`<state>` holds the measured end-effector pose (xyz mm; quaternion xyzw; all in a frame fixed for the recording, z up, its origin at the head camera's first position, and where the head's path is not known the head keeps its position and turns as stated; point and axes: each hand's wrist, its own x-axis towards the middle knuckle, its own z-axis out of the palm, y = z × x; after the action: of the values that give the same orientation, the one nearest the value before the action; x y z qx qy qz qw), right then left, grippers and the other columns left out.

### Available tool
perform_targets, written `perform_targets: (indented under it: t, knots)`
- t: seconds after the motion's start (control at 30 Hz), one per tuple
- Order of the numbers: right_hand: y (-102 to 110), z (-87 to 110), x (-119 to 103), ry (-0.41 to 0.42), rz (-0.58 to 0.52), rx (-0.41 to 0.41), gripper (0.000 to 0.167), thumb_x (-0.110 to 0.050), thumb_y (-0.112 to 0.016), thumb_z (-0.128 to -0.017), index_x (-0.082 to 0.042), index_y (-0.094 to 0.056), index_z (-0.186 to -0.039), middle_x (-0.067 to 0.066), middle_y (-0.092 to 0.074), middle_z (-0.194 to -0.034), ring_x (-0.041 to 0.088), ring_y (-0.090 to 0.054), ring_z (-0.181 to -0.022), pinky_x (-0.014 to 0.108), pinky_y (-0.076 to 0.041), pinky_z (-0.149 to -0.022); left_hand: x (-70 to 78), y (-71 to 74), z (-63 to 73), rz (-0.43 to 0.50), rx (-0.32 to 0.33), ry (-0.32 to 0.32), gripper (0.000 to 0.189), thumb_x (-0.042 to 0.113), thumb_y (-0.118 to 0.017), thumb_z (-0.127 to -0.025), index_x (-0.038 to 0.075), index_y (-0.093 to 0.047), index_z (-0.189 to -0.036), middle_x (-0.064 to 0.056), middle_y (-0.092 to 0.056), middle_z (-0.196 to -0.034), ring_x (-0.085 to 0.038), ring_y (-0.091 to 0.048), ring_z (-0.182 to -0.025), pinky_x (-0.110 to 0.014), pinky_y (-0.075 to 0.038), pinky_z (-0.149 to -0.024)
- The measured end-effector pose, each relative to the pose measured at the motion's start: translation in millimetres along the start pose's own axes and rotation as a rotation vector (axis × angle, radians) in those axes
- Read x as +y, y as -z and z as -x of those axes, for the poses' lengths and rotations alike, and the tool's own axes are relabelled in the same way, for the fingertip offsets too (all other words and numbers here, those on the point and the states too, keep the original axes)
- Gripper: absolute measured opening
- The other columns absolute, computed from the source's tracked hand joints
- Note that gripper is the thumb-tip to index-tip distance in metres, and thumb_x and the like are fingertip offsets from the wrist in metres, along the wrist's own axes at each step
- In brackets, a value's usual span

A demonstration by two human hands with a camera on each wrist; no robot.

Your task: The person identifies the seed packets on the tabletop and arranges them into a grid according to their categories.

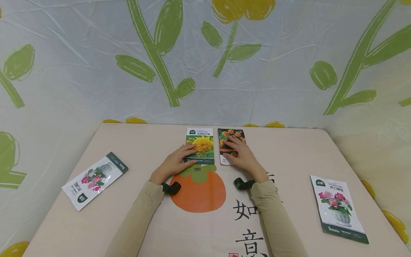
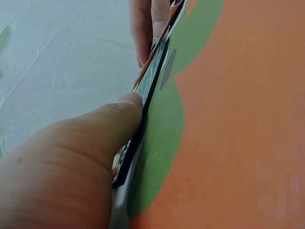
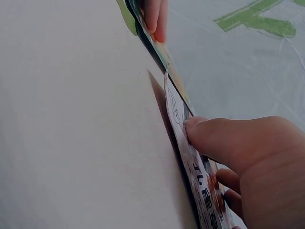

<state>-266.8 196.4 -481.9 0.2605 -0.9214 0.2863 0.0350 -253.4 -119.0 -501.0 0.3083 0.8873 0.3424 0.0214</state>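
Observation:
Near the far table edge, two flower-seed packets lie side by side. My left hand rests on the left part of the packet with a yellow flower, its fingers fairly straight across the picture. On the packet with orange flowers, my right hand lies with spread fingers and covers much of the print. In the left wrist view the left thumb touches the packet's near edge. In the right wrist view the right thumb presses on its packet, whose near edge stands slightly above the table.
One pink-flower seed packet lies slanted at the left of the table. Another lies at the right. A printed orange persimmon and black characters mark the tabletop. A flower-patterned sheet hangs behind the table.

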Motion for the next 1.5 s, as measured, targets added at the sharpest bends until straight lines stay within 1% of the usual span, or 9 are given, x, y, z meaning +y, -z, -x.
perform_targets:
  t: [0.2, 0.47, 0.83, 1.03, 1.27, 1.37, 1.5]
  knots:
    - [0.1, 0.4, -0.9, -0.015, 0.0, 0.0, 0.058, -0.028, -0.068, -0.093, 0.0, -0.053, -0.142, 0.02, -0.035, -0.156, 0.038, -0.024, -0.147, 0.058, -0.018, -0.117, -0.3, -0.3, 0.1, 0.0, 0.003, -0.009, 0.052, 0.035, -0.065, -0.097, 0.009, -0.056, -0.141, -0.005, -0.039, -0.156, -0.023, -0.023, -0.149, -0.045, -0.023, -0.119]
    - [1.1, 1.3, -2.5, -0.001, -0.018, 0.009, 0.057, -0.027, -0.068, -0.093, 0.001, -0.054, -0.14, 0.021, -0.037, -0.155, 0.039, -0.025, -0.146, 0.058, -0.019, -0.117, 1.0, 0.1, 0.1, -0.005, 0.0, -0.009, 0.05, 0.034, -0.062, -0.099, 0.01, -0.055, -0.142, -0.005, -0.039, -0.156, -0.024, -0.022, -0.149, -0.048, -0.024, -0.118]
    - [-0.3, 0.4, -1.1, -0.003, -0.006, -0.004, 0.058, -0.029, -0.068, -0.093, 0.001, -0.053, -0.141, 0.02, -0.037, -0.155, 0.039, -0.025, -0.146, 0.057, -0.02, -0.117, 0.2, 0.3, -0.6, -0.009, 0.0, -0.014, 0.051, 0.037, -0.063, -0.098, 0.012, -0.055, -0.142, -0.003, -0.04, -0.156, -0.022, -0.022, -0.149, -0.046, -0.024, -0.118]
    - [-1.0, -0.3, -1.2, -0.002, -0.011, 0.0, 0.058, -0.03, -0.069, -0.093, 0.0, -0.054, -0.14, 0.019, -0.037, -0.155, 0.038, -0.025, -0.147, 0.057, -0.02, -0.117, 1.1, 0.7, 0.2, -0.017, 0.013, -0.021, 0.05, 0.035, -0.064, -0.098, 0.01, -0.056, -0.141, -0.006, -0.041, -0.155, -0.024, -0.024, -0.149, -0.047, -0.025, -0.118]
    - [-1.5, -0.3, -0.2, -0.005, -0.006, 0.001, 0.058, -0.029, -0.069, -0.093, -0.001, -0.053, -0.141, 0.019, -0.037, -0.155, 0.037, -0.024, -0.147, 0.056, -0.02, -0.117, 1.9, -0.5, 0.3, -0.037, 0.046, -0.059, 0.048, 0.03, -0.067, -0.096, 0.005, -0.059, -0.138, -0.012, -0.044, -0.152, -0.03, -0.029, -0.147, -0.05, -0.029, -0.116]
    - [-1.4, 0.0, -0.1, -0.002, -0.011, 0.002, 0.058, -0.029, -0.069, -0.093, 0.0, -0.053, -0.141, 0.019, -0.037, -0.155, 0.038, -0.024, -0.147, 0.057, -0.021, -0.117, 2.4, -0.2, 0.3, -0.035, 0.04, -0.05, 0.049, 0.031, -0.066, -0.097, 0.006, -0.059, -0.138, -0.011, -0.043, -0.153, -0.029, -0.028, -0.147, -0.049, -0.028, -0.116]
    - [-1.3, 0.5, 0.1, 0.0, -0.026, 0.004, 0.058, -0.03, -0.069, -0.093, 0.0, -0.054, -0.141, 0.02, -0.037, -0.155, 0.038, -0.024, -0.147, 0.058, -0.021, -0.116, 3.0, 1.0, 0.2, -0.017, 0.015, -0.025, 0.049, 0.033, -0.065, -0.098, 0.009, -0.057, -0.14, -0.008, -0.041, -0.155, -0.026, -0.025, -0.148, -0.048, -0.025, -0.118]
